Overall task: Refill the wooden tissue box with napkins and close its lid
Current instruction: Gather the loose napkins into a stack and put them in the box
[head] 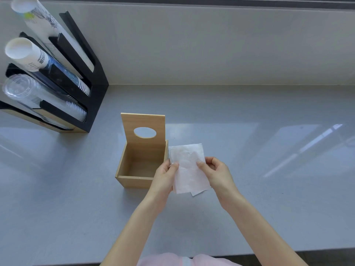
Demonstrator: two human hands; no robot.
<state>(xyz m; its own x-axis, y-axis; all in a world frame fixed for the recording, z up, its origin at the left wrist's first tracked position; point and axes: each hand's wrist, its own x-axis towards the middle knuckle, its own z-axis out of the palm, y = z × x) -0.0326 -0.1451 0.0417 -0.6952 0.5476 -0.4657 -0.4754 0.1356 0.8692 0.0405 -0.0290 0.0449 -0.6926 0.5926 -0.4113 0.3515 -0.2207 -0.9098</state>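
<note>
Both hands pinch napkins (187, 167), left hand (164, 176), right hand (217, 174), just right of empty box (141, 166) mid-desk (249, 208), lid (143, 129) upright; square stack, lower flat into box, keep clear of lid

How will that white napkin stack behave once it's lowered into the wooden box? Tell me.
Probably floppy: the napkin stack looks thin and creased, pinched by the left hand and right hand. Sheets may slide apart; one corner already sticks out below. Likely very light, so the wooden box shouldn't shift.
</note>
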